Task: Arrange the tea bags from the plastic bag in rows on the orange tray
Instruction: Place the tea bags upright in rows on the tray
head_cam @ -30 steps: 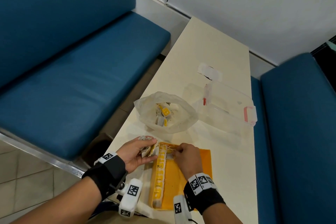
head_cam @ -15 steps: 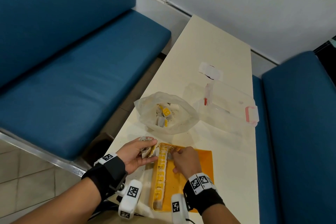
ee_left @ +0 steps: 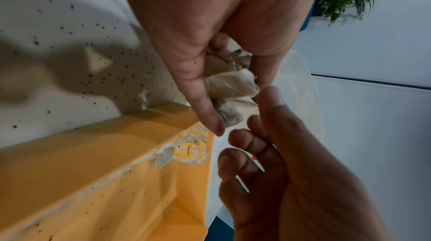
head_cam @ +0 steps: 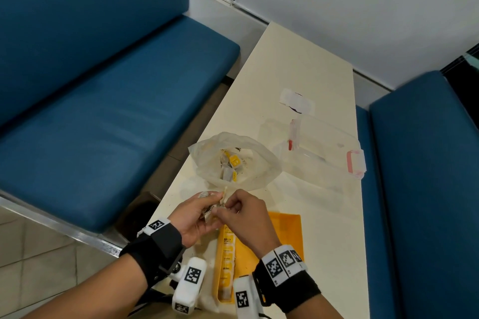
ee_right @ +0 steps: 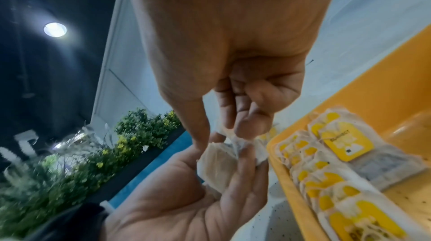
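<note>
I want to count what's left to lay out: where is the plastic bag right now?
In the head view the plastic bag lies open on the table, just beyond both hands, left of the clear lidded container and beyond the orange tray.

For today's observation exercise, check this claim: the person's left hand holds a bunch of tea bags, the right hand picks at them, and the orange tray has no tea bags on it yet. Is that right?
Not quite. The left hand holds tea bags and the right hand picks at them, but the orange tray already carries a row of tea bags, as the right wrist view shows.
</note>
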